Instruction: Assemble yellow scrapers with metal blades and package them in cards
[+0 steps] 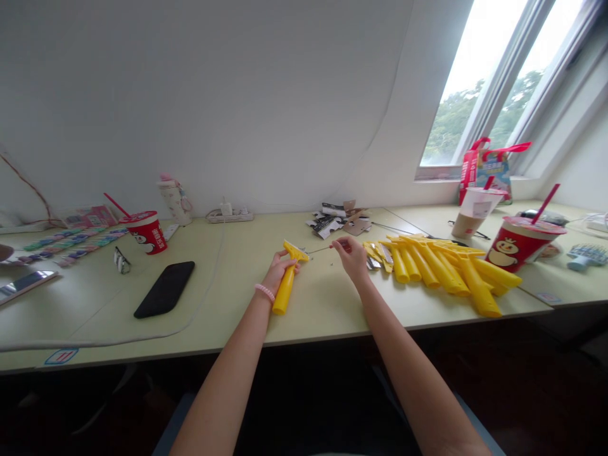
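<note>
My left hand (277, 273) is closed around a yellow scraper (285, 288), its wide head at the top and its hollow handle end pointing toward me. In my right hand (350, 255) is a thin screwdriver (319, 251); its handle is mostly hidden by the fingers. The slim shaft points left, and its tip is close to the scraper's head, though I cannot tell whether they touch. A few tiny dark bits, perhaps screws, lie on the table near the tip. To the right of my right hand lie small yellow pieces with metal blades (380, 254) and a pile of yellow scrapers (439, 263).
Behind my hands is a heap of black and brown card scraps (338, 218). A black phone (165, 289), red cup (146, 233) and power strip (230, 216) are on the left. Drink cups (517, 244) stand right of the pile. A white cable (197, 310) crosses the table (237, 266).
</note>
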